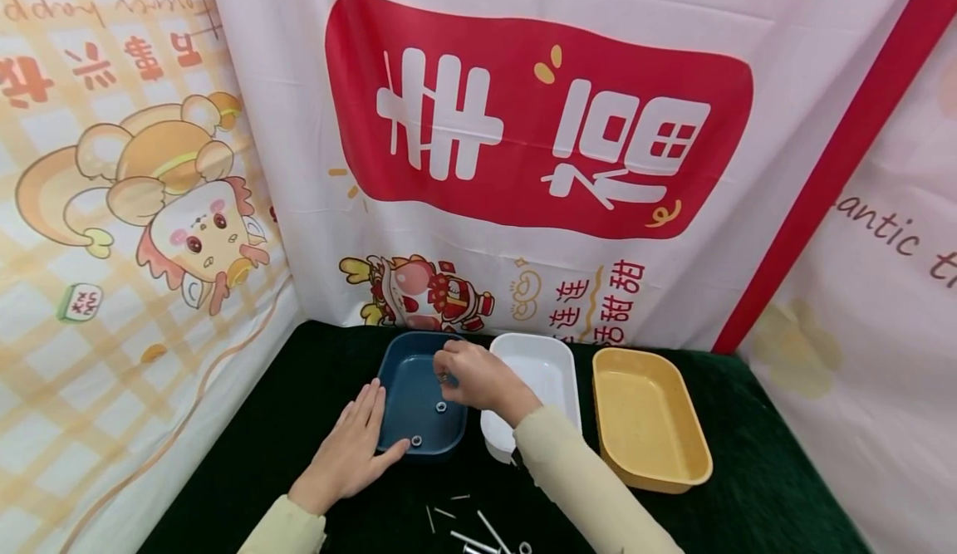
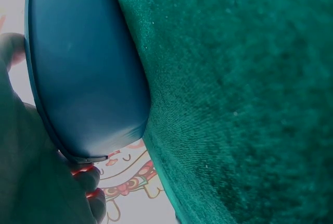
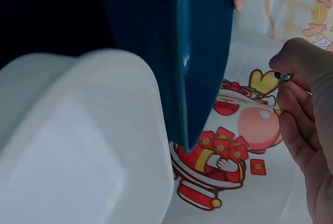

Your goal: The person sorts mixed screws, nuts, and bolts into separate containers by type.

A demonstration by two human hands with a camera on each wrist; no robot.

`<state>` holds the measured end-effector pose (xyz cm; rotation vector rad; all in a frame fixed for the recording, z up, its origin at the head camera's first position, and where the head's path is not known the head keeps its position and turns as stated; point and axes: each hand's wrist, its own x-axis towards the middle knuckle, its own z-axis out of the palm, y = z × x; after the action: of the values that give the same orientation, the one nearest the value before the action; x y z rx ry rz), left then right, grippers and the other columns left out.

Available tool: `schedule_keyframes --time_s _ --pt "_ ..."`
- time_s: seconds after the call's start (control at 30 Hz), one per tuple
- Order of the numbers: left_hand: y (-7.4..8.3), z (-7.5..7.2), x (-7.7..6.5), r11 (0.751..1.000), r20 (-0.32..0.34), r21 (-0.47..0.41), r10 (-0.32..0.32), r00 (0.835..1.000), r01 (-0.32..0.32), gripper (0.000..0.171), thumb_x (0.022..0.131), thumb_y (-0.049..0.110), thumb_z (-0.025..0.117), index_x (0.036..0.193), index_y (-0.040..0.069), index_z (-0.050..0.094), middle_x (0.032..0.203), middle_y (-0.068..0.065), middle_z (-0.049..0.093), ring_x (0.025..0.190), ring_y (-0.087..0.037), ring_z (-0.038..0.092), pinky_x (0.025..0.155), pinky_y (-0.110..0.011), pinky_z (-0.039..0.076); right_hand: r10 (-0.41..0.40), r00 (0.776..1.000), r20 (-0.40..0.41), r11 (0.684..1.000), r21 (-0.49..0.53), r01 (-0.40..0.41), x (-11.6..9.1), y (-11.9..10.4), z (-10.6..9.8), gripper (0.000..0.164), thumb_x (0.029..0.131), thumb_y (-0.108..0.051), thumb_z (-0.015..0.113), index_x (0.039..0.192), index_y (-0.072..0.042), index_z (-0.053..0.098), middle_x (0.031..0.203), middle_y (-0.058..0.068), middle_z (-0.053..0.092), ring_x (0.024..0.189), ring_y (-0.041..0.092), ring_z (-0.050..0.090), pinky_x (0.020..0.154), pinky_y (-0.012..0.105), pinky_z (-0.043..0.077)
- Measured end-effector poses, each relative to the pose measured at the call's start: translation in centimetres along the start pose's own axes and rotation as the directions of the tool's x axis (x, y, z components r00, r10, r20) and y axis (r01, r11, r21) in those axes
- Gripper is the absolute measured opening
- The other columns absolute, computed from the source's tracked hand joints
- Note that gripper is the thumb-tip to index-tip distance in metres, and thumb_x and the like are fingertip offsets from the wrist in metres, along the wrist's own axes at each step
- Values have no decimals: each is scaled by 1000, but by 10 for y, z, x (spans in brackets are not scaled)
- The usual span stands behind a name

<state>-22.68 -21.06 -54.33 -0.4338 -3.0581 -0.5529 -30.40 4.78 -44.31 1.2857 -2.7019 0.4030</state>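
My right hand [image 1: 482,378] is above the blue tray [image 1: 407,384], pinching a small metal nut [image 3: 284,76] between thumb and forefinger. Two metal nuts lie inside this tray: one nut [image 1: 441,407] towards the right side, another nut [image 1: 416,440] close to the front wall. Along the tray's left rim rests my left hand [image 1: 347,454], fingers straight and thumb spread to the front edge. The left wrist view has the outer wall of the blue tray [image 2: 86,67] beside that hand's fingers.
A white tray [image 1: 542,363] stands right of the blue one, partly covered by my right forearm. Further right is a yellow tray [image 1: 650,421]. Several bolts [image 1: 492,531] and thin pins or screws [image 1: 430,519] lie on the dark green cloth [image 1: 404,504] in front, near another nut [image 1: 525,548].
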Motion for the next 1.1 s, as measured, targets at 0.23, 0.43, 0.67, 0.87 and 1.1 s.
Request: schedule_keyframes --time_s 0.23,0.43,0.67,0.87,1.1 --pt "-1 1 1 1000 18 -1 2 1000 -2 104 100 74 46 168 1 18 178 -19 9 165 -40 13 132 -64 17 0 999 44 1000 -23 1 9 -6 25 9 94 -19 80 100 -18 73 101 -3 68 85 5 59 77 11 55" --pt "0 0 0 1000 18 -15 9 1000 -9 103 101 74 47 168 0 18 178 -19 9 165 -40 12 132 -64 17 23 998 60 999 -35 -21 9 -12 31 32 97 -28 78 126 -14 75 123 1 71 110 10 69 97 20 59" --pt "0 -1 0 1000 9 1 8 1000 -8 101 102 69 50 167 -1 19 178 -20 10 165 -40 13 131 -64 18 62 995 73 998 2 -63 2 -14 9 43 98 -32 77 136 -15 70 133 2 69 121 13 69 101 24 59" --pt "0 -1 -1 1000 -5 -3 14 1000 -14 101 101 68 52 167 -2 20 177 -20 12 165 -41 14 131 -64 19 44 995 86 999 7 -44 -11 -14 -9 44 99 -33 76 138 -14 69 132 2 69 118 13 69 99 24 60" --pt "-1 0 -1 1000 -1 -8 13 1000 -13 102 101 69 51 167 -1 18 178 -20 10 165 -40 14 131 -64 18 -26 996 80 998 54 22 -35 -16 -28 41 98 -29 77 135 -10 70 129 7 70 116 16 69 98 25 60"
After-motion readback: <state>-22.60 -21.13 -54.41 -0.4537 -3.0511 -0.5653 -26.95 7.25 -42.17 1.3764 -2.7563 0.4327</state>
